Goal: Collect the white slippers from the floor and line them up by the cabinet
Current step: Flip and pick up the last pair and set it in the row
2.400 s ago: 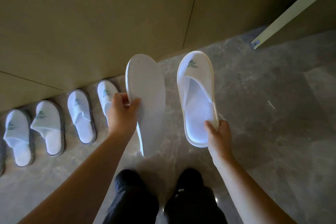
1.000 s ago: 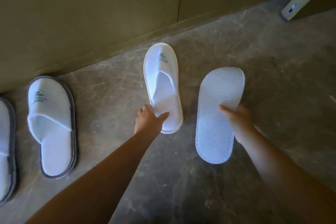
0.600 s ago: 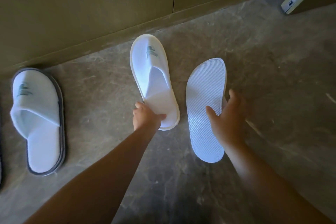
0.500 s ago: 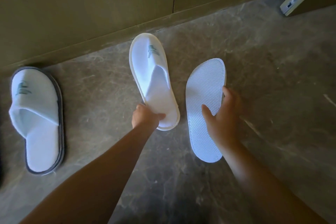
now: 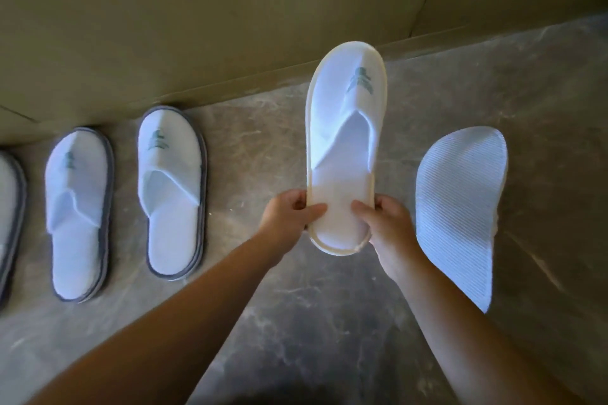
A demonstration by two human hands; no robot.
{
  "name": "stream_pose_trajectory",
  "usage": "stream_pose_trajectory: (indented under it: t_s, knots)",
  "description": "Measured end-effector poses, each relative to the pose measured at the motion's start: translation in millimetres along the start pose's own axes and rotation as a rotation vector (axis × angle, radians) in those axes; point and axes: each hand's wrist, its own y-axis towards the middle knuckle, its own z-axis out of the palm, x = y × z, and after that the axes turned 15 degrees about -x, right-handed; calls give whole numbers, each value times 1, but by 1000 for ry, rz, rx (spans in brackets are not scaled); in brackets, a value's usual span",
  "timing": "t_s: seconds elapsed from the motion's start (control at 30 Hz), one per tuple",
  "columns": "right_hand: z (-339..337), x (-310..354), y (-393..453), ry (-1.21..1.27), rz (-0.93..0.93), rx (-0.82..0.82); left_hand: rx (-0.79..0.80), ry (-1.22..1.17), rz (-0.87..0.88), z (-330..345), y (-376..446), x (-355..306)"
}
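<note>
A white slipper (image 5: 345, 128) with a cream rim and a green logo points its toe at the cabinet (image 5: 197, 16). My left hand (image 5: 289, 217) and my right hand (image 5: 385, 223) both grip its heel end, thumbs on the insole. Whether it touches the floor I cannot tell. A second white slipper (image 5: 460, 207) lies sole-up on the floor just right of my right hand, free of both hands. Two grey-rimmed white slippers (image 5: 171, 191) (image 5: 77, 210) stand in a row along the cabinet base at left, toes toward it.
The edge of a third grey-rimmed slipper (image 5: 8, 223) shows at the far left. The floor (image 5: 312, 322) is grey-brown marble. A gap of bare floor lies between the row and the held slipper.
My right hand let go of the sole-up slipper, which now lies on the floor, and moved left onto the heel of the upright slipper. The view shifted left, showing more of the row.
</note>
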Motion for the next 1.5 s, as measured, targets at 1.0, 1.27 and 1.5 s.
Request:
stream_pose_trajectory:
  t_s: [1.0, 1.27, 1.5]
  knots:
    - [133, -44, -38, -972, -595, 1, -244, 903, 216, -152, 19, 120]
    - [134, -47, -33, -1009, -645, -6, -265, 879, 211, -148, 22, 119]
    - [135, -47, -35, -980, -631, -6, -302, 865, 191, -141, 23, 121]
